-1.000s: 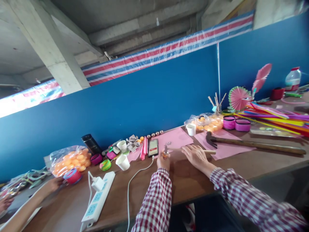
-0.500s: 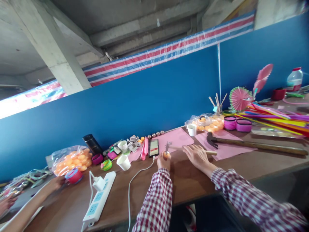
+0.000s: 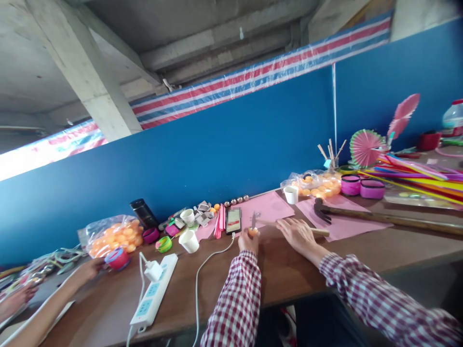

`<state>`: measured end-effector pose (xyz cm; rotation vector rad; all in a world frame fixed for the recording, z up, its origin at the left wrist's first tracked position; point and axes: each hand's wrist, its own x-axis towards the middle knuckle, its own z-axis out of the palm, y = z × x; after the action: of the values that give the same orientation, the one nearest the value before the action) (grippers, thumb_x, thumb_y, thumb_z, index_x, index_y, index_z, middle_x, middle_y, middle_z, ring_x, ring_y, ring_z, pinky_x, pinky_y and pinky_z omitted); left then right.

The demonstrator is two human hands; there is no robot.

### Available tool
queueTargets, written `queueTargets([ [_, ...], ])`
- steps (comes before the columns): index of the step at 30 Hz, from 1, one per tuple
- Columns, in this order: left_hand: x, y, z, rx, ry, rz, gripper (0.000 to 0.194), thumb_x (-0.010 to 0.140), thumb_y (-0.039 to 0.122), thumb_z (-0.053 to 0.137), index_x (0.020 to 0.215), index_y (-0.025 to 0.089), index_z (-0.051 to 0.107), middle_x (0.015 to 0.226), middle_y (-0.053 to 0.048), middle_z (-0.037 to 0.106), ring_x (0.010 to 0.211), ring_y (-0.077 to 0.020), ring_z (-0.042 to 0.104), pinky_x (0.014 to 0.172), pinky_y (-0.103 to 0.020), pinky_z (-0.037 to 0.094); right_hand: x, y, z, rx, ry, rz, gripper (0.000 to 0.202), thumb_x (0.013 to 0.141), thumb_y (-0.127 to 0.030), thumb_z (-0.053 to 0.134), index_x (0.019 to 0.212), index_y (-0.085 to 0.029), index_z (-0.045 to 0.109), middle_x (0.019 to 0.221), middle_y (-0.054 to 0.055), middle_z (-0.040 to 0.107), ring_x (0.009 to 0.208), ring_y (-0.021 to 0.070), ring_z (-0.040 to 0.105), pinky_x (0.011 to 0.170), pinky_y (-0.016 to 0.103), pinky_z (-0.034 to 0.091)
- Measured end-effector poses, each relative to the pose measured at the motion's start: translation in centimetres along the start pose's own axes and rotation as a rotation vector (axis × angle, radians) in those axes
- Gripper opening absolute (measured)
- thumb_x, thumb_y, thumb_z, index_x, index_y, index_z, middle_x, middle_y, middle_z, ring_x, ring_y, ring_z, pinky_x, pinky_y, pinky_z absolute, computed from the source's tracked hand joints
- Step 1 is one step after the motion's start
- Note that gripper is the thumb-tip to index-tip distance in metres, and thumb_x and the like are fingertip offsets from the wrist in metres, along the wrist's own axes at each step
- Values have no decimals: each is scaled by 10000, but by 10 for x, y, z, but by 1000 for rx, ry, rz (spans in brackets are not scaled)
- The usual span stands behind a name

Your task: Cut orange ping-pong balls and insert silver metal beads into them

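Note:
My left hand (image 3: 249, 242) is closed around a small orange ball (image 3: 254, 232), partly hidden by the fingers. A narrow metal piece (image 3: 253, 219) stands up just above the ball; I cannot tell whether it joins the stick. My right hand (image 3: 297, 234) lies over a thin wooden stick (image 3: 320, 232), fingers together and pointing left, thumb hidden. The stick passes under that palm and its left end reaches toward the metal piece. Pink paper (image 3: 267, 205) and a phone (image 3: 233, 220) on a white cable lie just beyond my hands.
A claw hammer (image 3: 361, 214) rests on pink paper at right. Paper cups (image 3: 189, 241), a power strip (image 3: 155, 289) and bags of orange balls (image 3: 119, 234) are on the table (image 3: 289, 274). At left, another person's hand (image 3: 92, 267) is beside a red-blue roll (image 3: 117, 259).
The whole view has shifted slightly, so things appear a little further right. Both hands keep nearly the same place over the table, with the ball and stick still in them.

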<state>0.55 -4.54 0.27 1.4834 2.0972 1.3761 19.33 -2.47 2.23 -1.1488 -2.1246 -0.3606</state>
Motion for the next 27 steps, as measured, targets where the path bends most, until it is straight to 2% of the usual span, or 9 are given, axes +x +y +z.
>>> queueTargets([
  [5,1,-1,0,-35,40,-2,296,608,293,610,863,143,609,884,-76,596,647,-129,553,638,-248,438,0,0,-1,3,3,29,204,863,-297,392,945,-234,568,801,29,637,761,136,544,679,254,264],
  [8,2,-3,1,-50,30,-16,327,617,328,610,885,140,611,829,-68,598,660,-133,554,649,-246,441,0,0,-1,4,14,45,205,862,-299,391,937,-230,569,789,30,637,752,135,544,676,255,264],
  [12,4,-5,4,-88,15,-62,419,668,333,575,1050,162,550,760,-40,619,657,-130,562,646,-237,442,0,0,-3,8,15,48,207,867,-298,380,919,-231,569,776,27,633,754,139,544,681,257,263],
  [17,4,-7,4,-62,-12,-42,320,700,307,543,998,197,588,772,-37,636,671,-138,572,648,-237,438,0,0,-5,5,28,47,242,875,-315,355,965,-218,558,801,43,631,747,147,542,676,259,267],
  [22,4,-8,4,-58,-41,-37,335,721,338,516,1010,179,575,749,-37,640,674,-143,585,652,-241,443,0,0,-3,-7,-10,25,225,873,-304,361,940,-236,565,792,31,634,749,145,544,676,261,265],
  [27,3,-6,4,-68,-43,-53,304,743,321,491,1002,186,571,741,-32,642,664,-134,589,660,-238,443,0,2,-2,-10,28,45,246,872,-313,361,990,-218,554,803,45,634,749,147,542,688,259,270],
])
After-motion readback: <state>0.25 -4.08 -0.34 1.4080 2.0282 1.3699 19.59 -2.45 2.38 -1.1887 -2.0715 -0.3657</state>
